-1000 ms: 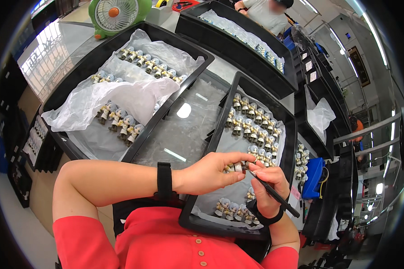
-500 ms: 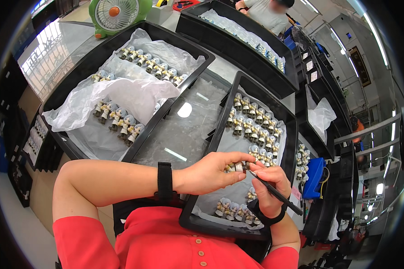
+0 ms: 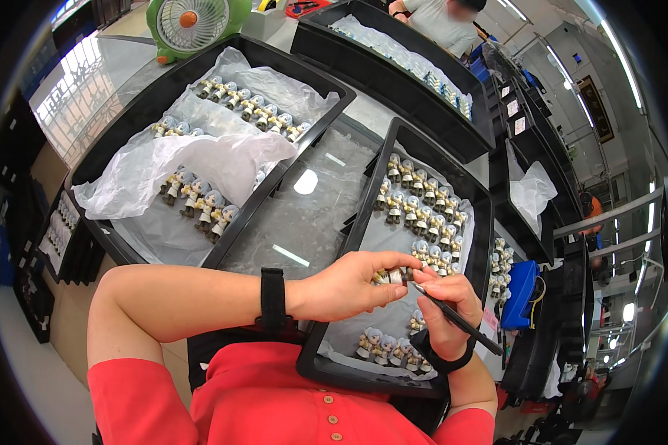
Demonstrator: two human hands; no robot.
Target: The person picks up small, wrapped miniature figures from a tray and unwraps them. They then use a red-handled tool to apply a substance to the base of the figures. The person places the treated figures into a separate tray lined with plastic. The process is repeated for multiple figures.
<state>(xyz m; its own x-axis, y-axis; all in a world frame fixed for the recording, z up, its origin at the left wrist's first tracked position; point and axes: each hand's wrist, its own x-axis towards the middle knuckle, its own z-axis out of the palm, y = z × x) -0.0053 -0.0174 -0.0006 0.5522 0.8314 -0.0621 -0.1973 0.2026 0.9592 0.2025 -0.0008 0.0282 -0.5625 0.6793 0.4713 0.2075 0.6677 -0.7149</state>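
Note:
My left hand (image 3: 352,288) is closed around a small figurine (image 3: 391,277), whose white clothing and brown legs show between thumb and forefinger. The fingers hide its head. My right hand (image 3: 453,302) grips a slim black pen-like tool (image 3: 459,317) with a pale metal-looking tip, held against or very near the figurine's leg end; I cannot tell whether it touches. Both hands are above a black tray (image 3: 319,343) lined with white paper. Rows of pale-haired figurines (image 3: 423,194) lie in its far part, and several more (image 3: 387,348) lie at its near end.
At left a second black tray (image 3: 100,169) carries similar figurines under crumpled white paper (image 3: 193,159). A green fan (image 3: 193,26) stands behind it. Farther back is another black tray (image 3: 378,81), with a person (image 3: 441,26) beyond. A blue box (image 3: 522,295) sits at right.
Both hands, the figurine and the tool stay almost where they were. The loose paper in the left tray has shifted slightly, covering one figurine more and baring another.

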